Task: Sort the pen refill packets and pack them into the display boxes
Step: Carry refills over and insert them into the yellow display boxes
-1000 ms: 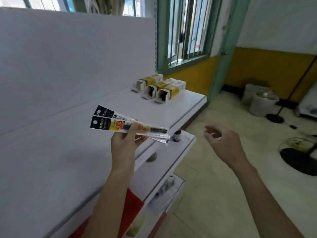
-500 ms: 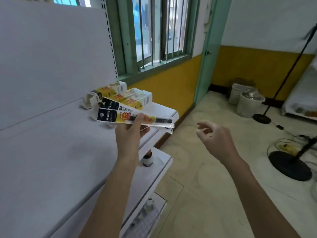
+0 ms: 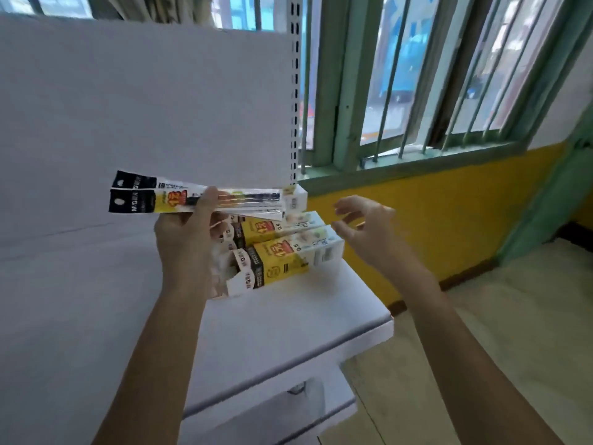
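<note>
A white metal shelf [image 3: 272, 329] with a tall white back panel fills the left side, and over it the left hand [image 3: 184, 239] is clenched on two long, flat pen refill packets [image 3: 179, 198] of clear plastic with black-and-yellow printed headers. The thumb presses across their fronts, so the packets lie nearly level and fan slightly apart, their black header ends jutting out to the left of this grip and their clear ends reaching right. Just below and to the right of the left grip, three yellow, black and white cardboard display boxes [image 3: 282, 255] lie on their sides on the shelf, side by side, with open flaps facing the person; the rearmost one is largely hidden behind the packets' clear ends. Further right, the right hand [image 3: 369, 232] hovers with its grip released, fingers [image 3: 345, 205] spread and loosely curled, holding nothing, close beside the far ends of the boxes and apart from the packets. Behind that hand run a green barred window frame [image 3: 401, 162] and a yellow-painted wall [image 3: 449, 213].
</note>
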{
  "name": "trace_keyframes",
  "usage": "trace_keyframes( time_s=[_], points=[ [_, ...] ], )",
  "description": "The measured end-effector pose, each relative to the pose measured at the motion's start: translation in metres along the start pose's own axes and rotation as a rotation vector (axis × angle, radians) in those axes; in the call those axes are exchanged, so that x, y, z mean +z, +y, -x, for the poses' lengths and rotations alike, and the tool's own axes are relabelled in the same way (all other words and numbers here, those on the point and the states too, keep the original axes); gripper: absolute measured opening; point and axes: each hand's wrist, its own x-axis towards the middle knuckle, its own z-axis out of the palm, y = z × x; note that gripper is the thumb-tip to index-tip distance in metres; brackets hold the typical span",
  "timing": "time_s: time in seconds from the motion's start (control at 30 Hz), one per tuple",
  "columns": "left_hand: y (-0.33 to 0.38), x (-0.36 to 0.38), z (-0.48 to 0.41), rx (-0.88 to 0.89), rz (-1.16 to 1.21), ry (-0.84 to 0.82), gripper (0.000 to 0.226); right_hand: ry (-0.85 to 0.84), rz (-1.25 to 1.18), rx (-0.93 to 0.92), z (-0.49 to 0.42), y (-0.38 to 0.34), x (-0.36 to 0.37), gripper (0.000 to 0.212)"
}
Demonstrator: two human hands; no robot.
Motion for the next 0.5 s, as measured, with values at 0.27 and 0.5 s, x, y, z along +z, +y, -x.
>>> trace_keyframes(
  time_s=[0.27, 0.5],
  points=[
    [-0.02, -0.033, 0.033, 0.049, -0.028, 0.441, 0.011, -0.473, 0.109, -0.315, -0.024, 0.028, 0.043, 0.038],
    [-0.043, -0.052, 0.056, 0.073, -0.12, 0.606, 0.004, -0.507, 0.191, -0.352, -0.036, 0.033, 0.048, 0.055]
  ],
)
